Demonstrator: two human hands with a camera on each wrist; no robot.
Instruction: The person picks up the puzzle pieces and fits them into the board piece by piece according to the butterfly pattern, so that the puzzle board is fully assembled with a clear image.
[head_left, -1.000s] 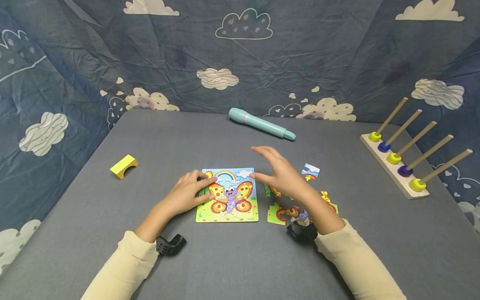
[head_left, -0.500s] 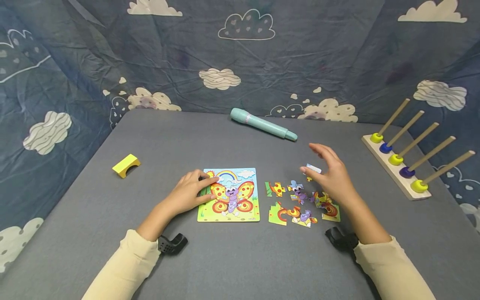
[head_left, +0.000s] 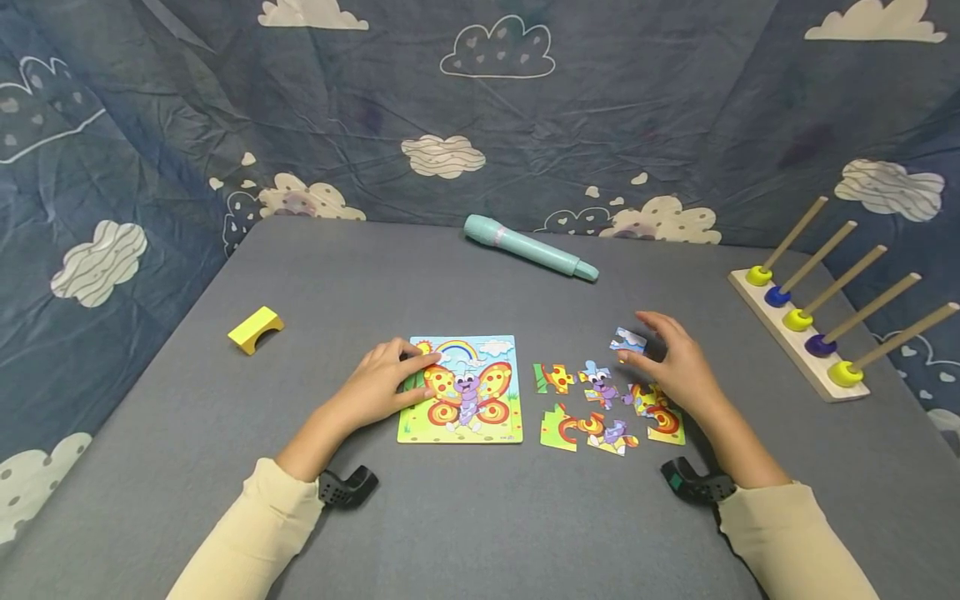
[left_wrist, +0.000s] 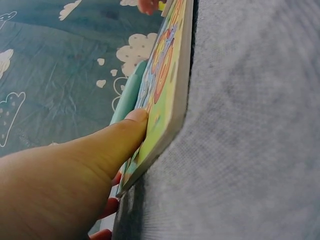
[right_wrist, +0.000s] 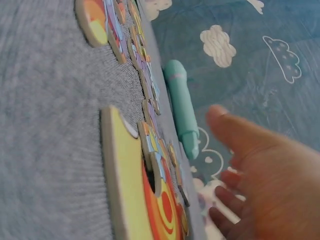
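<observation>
While the left hand, fingers relaxed, rests on the square picture board, the right hand, thumb and fingers parted, stands beside the cloud piece, nothing visibly gripped. Pickup appears current, requiring an edge pinch. Thick, knobbed, pale-edged loose pieces lie left of this hand.

Looks like a little staged play nook, can't tell if it's in a home: wrinkly cloud-print cloth hung far, left and right, grey tabletop, bead stacker at right, butterfly puzzle mid-table.
</observation>
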